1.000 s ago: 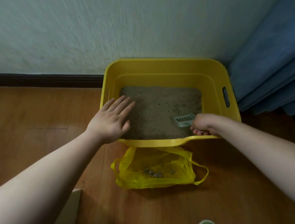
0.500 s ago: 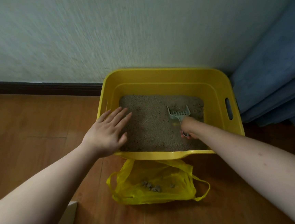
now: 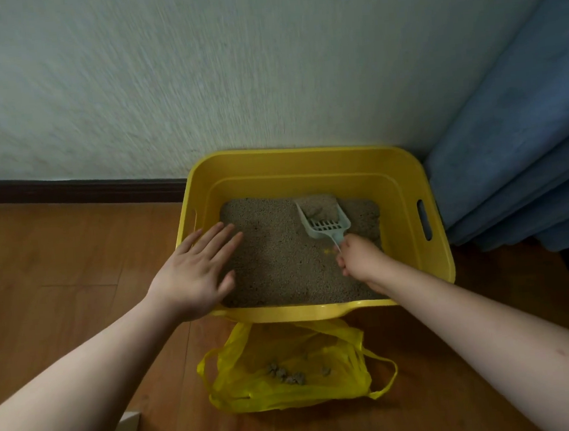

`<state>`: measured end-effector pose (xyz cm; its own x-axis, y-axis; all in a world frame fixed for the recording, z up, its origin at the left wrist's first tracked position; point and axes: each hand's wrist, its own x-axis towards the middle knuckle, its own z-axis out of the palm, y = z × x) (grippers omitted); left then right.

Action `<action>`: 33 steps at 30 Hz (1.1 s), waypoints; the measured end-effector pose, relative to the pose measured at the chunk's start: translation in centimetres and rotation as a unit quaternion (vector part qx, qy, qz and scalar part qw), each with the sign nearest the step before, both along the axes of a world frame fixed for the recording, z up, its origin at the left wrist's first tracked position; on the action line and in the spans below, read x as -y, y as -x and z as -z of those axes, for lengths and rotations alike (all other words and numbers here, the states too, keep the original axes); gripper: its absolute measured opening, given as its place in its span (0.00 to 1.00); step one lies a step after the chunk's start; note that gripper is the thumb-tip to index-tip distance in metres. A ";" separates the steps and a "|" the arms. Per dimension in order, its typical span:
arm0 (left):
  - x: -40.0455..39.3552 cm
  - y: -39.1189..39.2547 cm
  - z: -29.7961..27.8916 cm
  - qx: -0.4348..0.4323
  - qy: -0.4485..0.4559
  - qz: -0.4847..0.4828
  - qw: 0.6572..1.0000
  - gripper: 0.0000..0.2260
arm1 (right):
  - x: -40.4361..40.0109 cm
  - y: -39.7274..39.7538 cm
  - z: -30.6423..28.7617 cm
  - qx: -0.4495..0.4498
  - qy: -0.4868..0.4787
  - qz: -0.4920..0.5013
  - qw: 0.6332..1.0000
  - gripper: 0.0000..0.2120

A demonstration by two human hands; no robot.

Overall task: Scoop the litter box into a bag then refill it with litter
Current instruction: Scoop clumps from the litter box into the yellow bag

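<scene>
Yellow rectangular plastic litter box (image 3: 306, 165) sits on the wood floor against the wall, grey granular litter (image 3: 280, 263) inside. Right hand (image 3: 361, 258), fingers curled round the handle, grips a pale blue slotted plastic scoop (image 3: 325, 222) loaded with litter toward the box's far side. Left hand (image 3: 195, 274) lies flat, fingers straight, over the box's near-left corner; a yellow plastic bag (image 3: 291, 386) with grey clumps lies just in front of the box.

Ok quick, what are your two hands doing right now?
Left hand: open, fingers straight, over the near left corner of the yellow litter box.
Right hand: closed around the handle of the litter scoop, which holds litter.
</scene>
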<state>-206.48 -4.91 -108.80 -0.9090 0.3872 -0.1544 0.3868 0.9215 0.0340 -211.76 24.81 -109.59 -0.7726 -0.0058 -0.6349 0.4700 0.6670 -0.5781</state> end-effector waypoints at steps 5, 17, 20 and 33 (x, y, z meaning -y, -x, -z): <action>-0.2 -0.1 -0.2 0.003 -0.011 -0.002 1.000 0.32 | -1.6 -2.1 -1.8 -0.030 0.025 -0.022 0.999 0.11; -0.3 -0.2 -0.4 -0.001 -0.019 0.000 1.000 0.32 | -6.3 -3.0 -3.1 -0.043 -0.067 -0.077 0.994 0.12; -0.3 -0.2 -0.3 -0.002 -0.019 -0.002 1.000 0.33 | -6.4 -3.3 -3.5 -0.052 -0.077 -0.092 0.991 0.13; 0.0 -0.1 0.2 -0.009 -0.017 -0.004 1.000 0.31 | -5.7 -5.7 -5.3 -0.135 -0.055 -0.199 0.969 0.09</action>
<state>-206.33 -4.94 -109.03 -0.9146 0.3844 -0.1258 0.3799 0.9232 0.0584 -206.10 30.47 -104.28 -0.8612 -0.2808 -0.4236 0.0051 0.8287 -0.5597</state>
